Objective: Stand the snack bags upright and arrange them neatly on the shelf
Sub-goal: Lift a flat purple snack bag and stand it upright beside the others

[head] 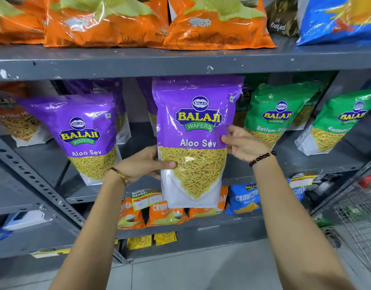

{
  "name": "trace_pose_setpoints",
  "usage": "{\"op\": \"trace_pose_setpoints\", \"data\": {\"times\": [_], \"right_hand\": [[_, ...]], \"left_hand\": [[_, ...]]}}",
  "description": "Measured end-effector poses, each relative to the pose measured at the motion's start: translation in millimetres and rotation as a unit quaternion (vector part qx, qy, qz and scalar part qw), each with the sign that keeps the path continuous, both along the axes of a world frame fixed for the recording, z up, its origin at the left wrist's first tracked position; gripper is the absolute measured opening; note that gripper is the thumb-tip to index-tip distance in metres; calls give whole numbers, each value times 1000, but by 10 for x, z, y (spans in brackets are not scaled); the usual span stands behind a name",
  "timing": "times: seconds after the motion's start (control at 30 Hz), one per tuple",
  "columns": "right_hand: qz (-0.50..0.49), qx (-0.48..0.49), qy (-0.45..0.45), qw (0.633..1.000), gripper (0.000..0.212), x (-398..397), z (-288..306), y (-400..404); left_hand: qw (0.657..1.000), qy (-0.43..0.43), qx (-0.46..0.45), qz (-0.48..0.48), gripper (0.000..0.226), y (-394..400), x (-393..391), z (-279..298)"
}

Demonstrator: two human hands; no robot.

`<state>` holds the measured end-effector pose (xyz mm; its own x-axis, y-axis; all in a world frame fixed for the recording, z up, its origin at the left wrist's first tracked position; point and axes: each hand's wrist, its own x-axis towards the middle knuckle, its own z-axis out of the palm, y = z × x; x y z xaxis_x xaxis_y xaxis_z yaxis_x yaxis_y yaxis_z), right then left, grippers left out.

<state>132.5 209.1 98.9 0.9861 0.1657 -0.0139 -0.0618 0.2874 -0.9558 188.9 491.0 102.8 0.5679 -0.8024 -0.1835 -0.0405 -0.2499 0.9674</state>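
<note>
I hold a purple Aloo Sev bag [196, 130] upright in front of the middle shelf [285, 164]. My left hand [145, 164] grips its left edge with the thumb across the clear window. My right hand [243, 143] pinches its right edge. A second purple Aloo Sev bag [86, 132] stands on the shelf to the left, leaning forward. More purple bags [119, 97] sit behind it. Two green Ratlami Sev bags [274, 114] [343, 120] stand on the shelf to the right, tilted.
Orange snack bags [117, 21] and a blue bag [337, 17] fill the upper shelf [180, 61]. Small orange [165, 214] and blue packets [245, 199] sit on the lower shelf. A wire shopping trolley [360, 216] stands at the right. A slotted grey upright [40, 185] slants at the left.
</note>
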Motion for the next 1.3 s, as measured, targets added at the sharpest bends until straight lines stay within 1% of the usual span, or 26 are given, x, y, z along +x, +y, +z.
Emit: {"op": "trace_pose_setpoints", "data": {"times": [0.07,0.13,0.17,0.23,0.3,0.33,0.43,0.5,0.57,0.63,0.7,0.73,0.8,0.97,1.03,1.17,1.3], "right_hand": [[-22,-19,11,1000,70,87,-41,32],[-50,-31,17,998,69,207,-63,73],[-72,-34,18,997,63,278,-69,94],[-113,-47,19,992,45,438,-93,135],[-144,-69,15,987,19,609,-158,179],[-157,-79,16,984,16,684,-206,201],[-177,-89,37,980,25,785,-340,281],[-180,-88,48,979,25,824,-465,287],[-164,-102,69,979,25,827,-590,267],[-137,-130,101,977,45,813,-754,254],[-108,-160,127,973,61,777,-900,293],[-96,-172,134,971,66,769,-974,330],[-84,-195,134,968,71,761,-1051,427],[-115,-241,109,957,68,771,-1155,552],[-114,-261,113,952,68,748,-1157,571],[-129,-277,106,946,69,716,-1217,609],[-135,-292,102,941,70,644,-1226,643]], "left_hand": [[1000,0,11,21,47,-20,97,-99],[998,-14,16,57,25,-63,256,-212],[997,-18,12,79,23,-86,348,-260],[993,-19,-2,117,27,-135,552,-349],[988,-42,-12,148,31,-177,750,-448],[985,-60,-13,162,33,-196,835,-512],[972,-91,-3,217,43,-246,968,-721],[959,-94,-4,267,46,-251,970,-845],[956,-81,-21,283,50,-244,956,-939],[957,-64,-11,284,57,-225,938,-1041],[955,-68,29,286,66,-209,882,-1139],[956,-71,50,280,68,-208,852,-1194],[957,-58,69,275,64,-244,784,-1250],[938,-98,111,314,38,-271,704,-1316],[934,-102,117,323,33,-250,677,-1311],[932,-112,124,320,42,-208,599,-1290],[932,-107,134,320,44,-188,530,-1279]]}}
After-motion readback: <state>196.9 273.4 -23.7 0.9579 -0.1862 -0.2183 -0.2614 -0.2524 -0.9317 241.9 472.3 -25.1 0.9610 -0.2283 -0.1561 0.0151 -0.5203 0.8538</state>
